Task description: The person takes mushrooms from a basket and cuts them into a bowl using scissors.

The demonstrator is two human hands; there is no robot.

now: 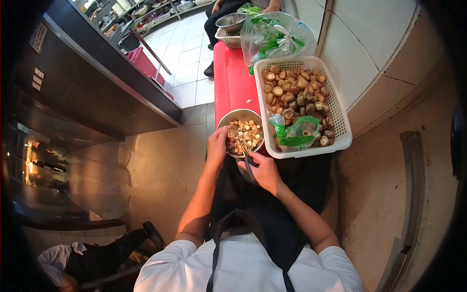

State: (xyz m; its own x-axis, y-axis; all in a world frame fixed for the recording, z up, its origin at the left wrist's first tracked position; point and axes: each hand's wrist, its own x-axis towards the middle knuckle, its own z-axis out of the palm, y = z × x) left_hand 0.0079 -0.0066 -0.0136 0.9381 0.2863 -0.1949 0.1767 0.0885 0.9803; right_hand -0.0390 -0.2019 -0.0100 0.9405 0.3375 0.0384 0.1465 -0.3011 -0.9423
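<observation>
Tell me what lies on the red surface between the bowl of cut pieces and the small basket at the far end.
The head view shows one small pale scrap just beyond the bowl; the rest looks bare up to the small basket.

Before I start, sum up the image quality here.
Head view: black rounded vignette around the edges; wide-angle bowing, plain in the grey strip at right; orange glare on the shiny surface at left; far floor tiles much brighter than the nearer floor; scissors visible, though their tips are hard to make out among the cut pieces.
</observation>
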